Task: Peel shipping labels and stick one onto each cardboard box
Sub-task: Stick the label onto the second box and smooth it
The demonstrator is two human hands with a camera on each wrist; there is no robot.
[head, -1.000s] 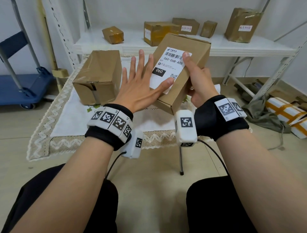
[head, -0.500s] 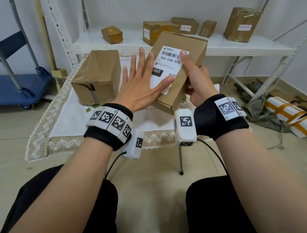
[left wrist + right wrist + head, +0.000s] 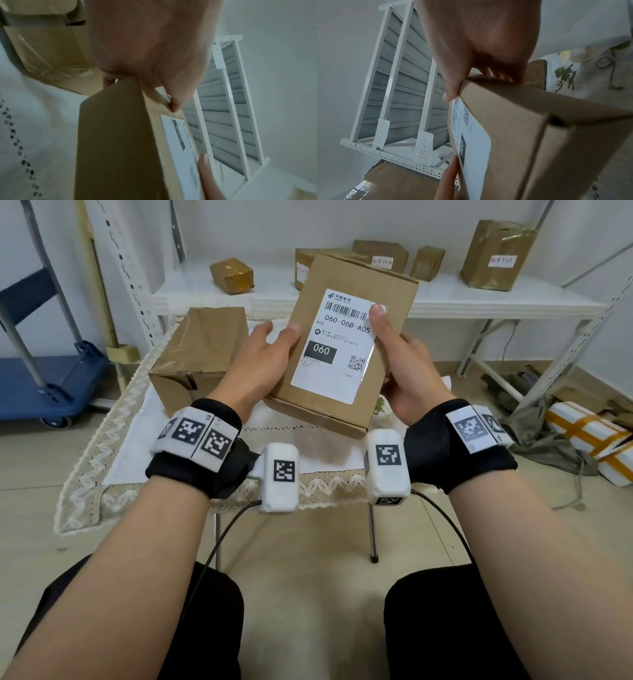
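Observation:
Both hands hold a brown cardboard box (image 3: 387, 302) tilted up above the table. A white shipping label (image 3: 337, 361) marked 060 lies flat on its upper face. My left hand (image 3: 263, 361) grips the box's left edge, thumb on top beside the label, fingers hidden behind. My right hand (image 3: 397, 364) grips the right edge, thumb pressing the label's top right corner. The left wrist view shows the box (image 3: 116, 135) edge-on with the label (image 3: 181, 138) and my thumb on it. In the right wrist view the box (image 3: 530, 128) and label (image 3: 471, 135) fill the lower right.
A larger taped cardboard box (image 3: 202, 354) sits on the lace-edged tablecloth (image 3: 113, 433) to the left. Several labelled boxes stand on the white shelf (image 3: 479, 299) behind. A blue trolley (image 3: 44, 385) is at far left, wrapped parcels (image 3: 589, 440) on the floor right.
My left hand, which lay flat with fingers spread over the label, has slid off to the left edge and now grips the box. The box has turned more upright toward me.

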